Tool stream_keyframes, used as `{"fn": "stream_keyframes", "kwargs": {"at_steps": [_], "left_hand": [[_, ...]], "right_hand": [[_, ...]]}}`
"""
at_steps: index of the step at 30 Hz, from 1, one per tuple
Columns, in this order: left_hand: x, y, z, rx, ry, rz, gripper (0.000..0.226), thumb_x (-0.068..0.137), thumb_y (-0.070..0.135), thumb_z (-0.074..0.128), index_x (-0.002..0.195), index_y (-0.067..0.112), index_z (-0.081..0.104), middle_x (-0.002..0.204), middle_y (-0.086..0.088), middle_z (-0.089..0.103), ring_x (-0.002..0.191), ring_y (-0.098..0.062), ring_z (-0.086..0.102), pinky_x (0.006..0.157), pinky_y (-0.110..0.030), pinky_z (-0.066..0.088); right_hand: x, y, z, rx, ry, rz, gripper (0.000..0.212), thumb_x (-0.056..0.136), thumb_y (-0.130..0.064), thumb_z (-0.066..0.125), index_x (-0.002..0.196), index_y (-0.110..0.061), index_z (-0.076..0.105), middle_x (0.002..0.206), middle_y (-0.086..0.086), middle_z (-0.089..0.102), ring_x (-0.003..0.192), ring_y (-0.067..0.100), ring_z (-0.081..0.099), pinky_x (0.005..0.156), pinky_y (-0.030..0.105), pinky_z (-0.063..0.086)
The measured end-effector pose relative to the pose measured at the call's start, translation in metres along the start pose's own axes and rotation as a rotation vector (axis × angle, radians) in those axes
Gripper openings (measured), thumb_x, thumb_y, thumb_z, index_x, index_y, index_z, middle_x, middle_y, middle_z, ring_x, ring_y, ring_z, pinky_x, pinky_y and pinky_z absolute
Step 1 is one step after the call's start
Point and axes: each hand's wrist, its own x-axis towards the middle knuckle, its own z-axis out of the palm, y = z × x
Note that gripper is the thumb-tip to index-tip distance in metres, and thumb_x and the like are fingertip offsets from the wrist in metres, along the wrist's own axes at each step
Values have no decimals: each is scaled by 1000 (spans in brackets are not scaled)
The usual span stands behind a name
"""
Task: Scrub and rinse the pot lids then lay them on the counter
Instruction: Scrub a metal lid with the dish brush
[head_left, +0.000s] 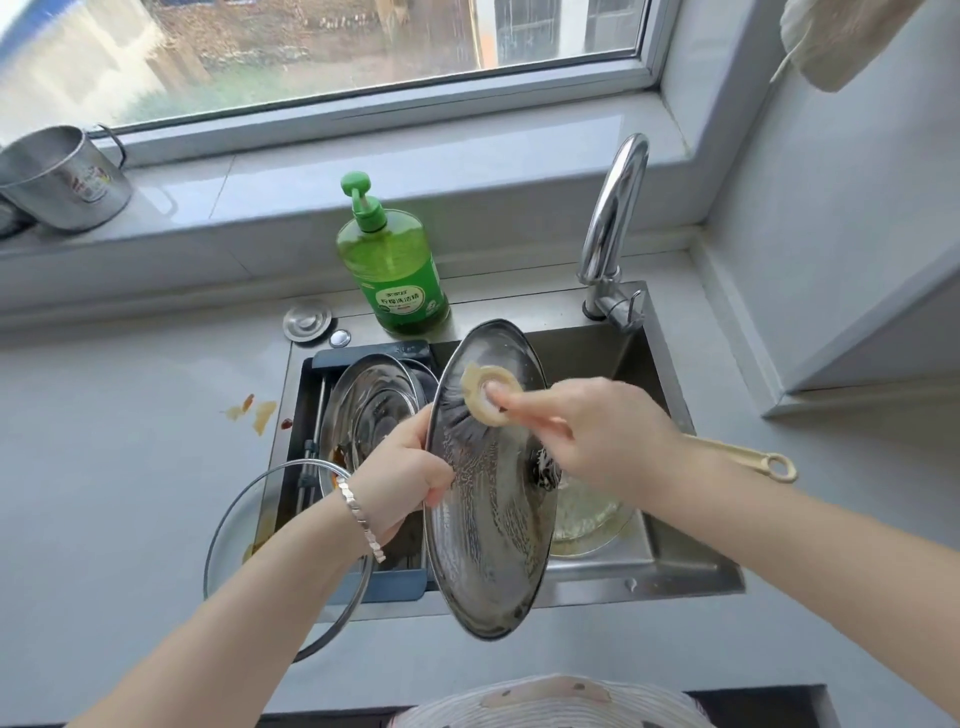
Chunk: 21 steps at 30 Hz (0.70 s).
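Note:
A steel pot lid (488, 525) stands on edge over the sink, its inner side toward me and streaked with suds. My left hand (400, 483) grips its left rim. My right hand (592, 436) holds a cream long-handled dish brush (491, 395) whose round head presses on the lid's upper part; the handle's end (769, 462) sticks out to the right. Another steel lid (369, 410) leans in the sink's left rack. A glass lid (234, 525) lies over the sink's front left edge, partly under my left arm.
The sink (649, 566) holds a glass dish at the right. A green pump bottle of dish soap (395, 275) stands behind the sink, next to a chrome tap (613, 223). Sauce stains (254, 410) mark the left counter. A steel mug (62, 182) sits on the windowsill.

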Motion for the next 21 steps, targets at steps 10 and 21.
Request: {"fn": "stream_keyframes", "kwargs": {"at_steps": [10,21], "left_hand": [[0,4,-4,22,-9,74,56,45,-7,41,93,19,57,58,-3,43,36,-4,32,35,-15,25],[-5,8,-6,16,-93,112,64,45,-10,38,98,18,58,59,-5,40,38,-4,32,36,-13,27]], "right_hand": [[-5,10,5,72,-16,31,32,92,-29,49,119,-42,60,64,-3,61,43,9,36,46,22,30],[21,42,-1,301,82,350,32,94,-25,52,123,-38,57,65,-11,65,51,7,51,55,26,44]]}}
